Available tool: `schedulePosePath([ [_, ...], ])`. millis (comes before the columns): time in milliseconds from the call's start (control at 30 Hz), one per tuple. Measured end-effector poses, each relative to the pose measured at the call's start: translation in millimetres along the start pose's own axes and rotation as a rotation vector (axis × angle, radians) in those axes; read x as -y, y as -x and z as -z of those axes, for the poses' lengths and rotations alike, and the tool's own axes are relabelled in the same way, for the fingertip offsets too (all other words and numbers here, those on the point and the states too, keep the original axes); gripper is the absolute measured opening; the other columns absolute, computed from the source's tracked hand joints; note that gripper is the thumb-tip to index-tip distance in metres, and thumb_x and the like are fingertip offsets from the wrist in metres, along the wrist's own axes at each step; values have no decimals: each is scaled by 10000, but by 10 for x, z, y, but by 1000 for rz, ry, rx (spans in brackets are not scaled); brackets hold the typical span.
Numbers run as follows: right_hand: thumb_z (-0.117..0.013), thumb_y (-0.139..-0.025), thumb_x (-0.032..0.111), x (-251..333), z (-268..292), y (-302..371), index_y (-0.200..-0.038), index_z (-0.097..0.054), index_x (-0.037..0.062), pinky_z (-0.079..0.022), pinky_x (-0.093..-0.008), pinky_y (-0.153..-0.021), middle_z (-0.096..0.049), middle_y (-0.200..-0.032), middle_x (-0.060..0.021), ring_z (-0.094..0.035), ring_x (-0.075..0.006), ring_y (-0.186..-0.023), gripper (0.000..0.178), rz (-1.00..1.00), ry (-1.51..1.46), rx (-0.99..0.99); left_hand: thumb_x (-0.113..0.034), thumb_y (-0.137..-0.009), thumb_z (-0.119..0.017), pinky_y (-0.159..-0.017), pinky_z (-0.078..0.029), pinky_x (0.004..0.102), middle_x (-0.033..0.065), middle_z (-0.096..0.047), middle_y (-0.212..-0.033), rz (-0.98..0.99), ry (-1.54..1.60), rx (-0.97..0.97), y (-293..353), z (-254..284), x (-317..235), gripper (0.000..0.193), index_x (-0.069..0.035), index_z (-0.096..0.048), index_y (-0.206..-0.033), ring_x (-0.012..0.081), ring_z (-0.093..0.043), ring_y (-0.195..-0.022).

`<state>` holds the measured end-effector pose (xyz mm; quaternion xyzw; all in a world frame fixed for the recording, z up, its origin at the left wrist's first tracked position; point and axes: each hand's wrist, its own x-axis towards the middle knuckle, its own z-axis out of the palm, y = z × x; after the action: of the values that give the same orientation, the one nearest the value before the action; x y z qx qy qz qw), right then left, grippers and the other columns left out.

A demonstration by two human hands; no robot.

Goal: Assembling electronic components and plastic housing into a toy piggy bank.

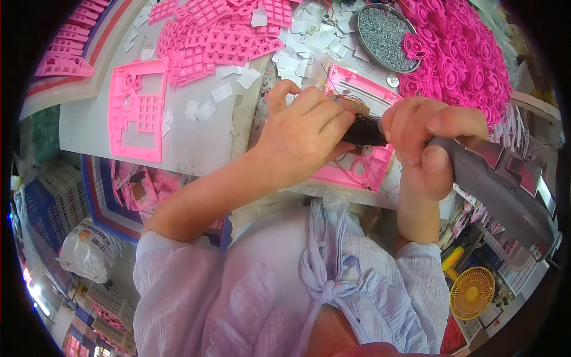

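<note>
My right hand (pixel 425 134) is closed around a grey power tool (pixel 496 190), which looks like an electric screwdriver. Its bulky body slants down to the right. A black piece (pixel 367 130) lies between both hands; whether it belongs to the tool I cannot tell. My left hand (pixel 306 128) is bent over the open pink plastic case (pixel 380 163), its fingers curled at the black piece and beside a brown circuit board (pixel 358 106) with thin coloured wires. Its fingertips are partly hidden. The case lies under both hands, which cover its middle.
An empty pink frame (pixel 137 153) lies on the left of the table. Behind are pink keypad pieces (pixel 226 44), white paper squares (pixel 291 44), a round dish of small screws (pixel 383 35) and a heap of pink rings (pixel 470 65). A yellow basket (pixel 473 293) stands lower right.
</note>
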<state>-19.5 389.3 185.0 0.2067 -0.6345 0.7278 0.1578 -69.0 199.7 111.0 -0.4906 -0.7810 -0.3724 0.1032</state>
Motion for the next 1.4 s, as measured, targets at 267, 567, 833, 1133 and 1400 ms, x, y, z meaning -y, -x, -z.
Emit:
schedulePosePath([
  [267, -724, -928, 141, -2, -34, -51, -1035, -524, 23, -478, -341, -568, -560, -719, -79, -542, -179, -608, 256, 11, 27, 55, -266, -646, -847, -926, -301, 470, -14, -664, -1063, -14, 14, 2, -14, 18, 2, 523, -110, -664, -1110, 198, -583, -944],
  [567, -710, -931, 95, 0, -112, -45, -1028, -519, 18, -480, -339, -565, -552, -697, -72, -536, -181, -590, 227, -11, 42, -54, -267, -647, -852, -931, -304, 465, -13, -666, -1037, -12, 19, -2, -4, 7, 10, 525, -108, -671, -1114, 198, -587, -949],
  [833, -581, -992, 351, 248, 299, -114, -1307, -524, 112, -424, -373, -641, -486, -700, 29, -468, -153, -632, 399, 67, -4, 48, -300, -714, -841, -971, -299, 475, -16, -659, -1036, 4, 14, 46, -37, 54, 20, 441, -131, -684, -1091, 202, -588, -974],
  [1133, -832, -765, 102, 160, 340, 500, -1545, -364, 51, -530, -401, -939, -660, -1290, -139, -631, -255, -1148, 911, -413, 801, -197, -175, -847, -733, -882, -410, 394, 33, -685, -997, -54, 209, 298, -420, 143, 353, 204, -115, -686, -1037, 262, -620, -929],
  [1400, -867, -686, 195, 83, 239, 532, -1174, -687, 24, -534, -408, -866, -691, -1074, -135, -617, -335, -994, 547, -250, 1246, 207, -96, -880, -702, -753, -477, 362, 71, -649, -883, -64, 469, 507, -708, 156, 486, 107, -44, -669, -968, 259, -628, -827],
])
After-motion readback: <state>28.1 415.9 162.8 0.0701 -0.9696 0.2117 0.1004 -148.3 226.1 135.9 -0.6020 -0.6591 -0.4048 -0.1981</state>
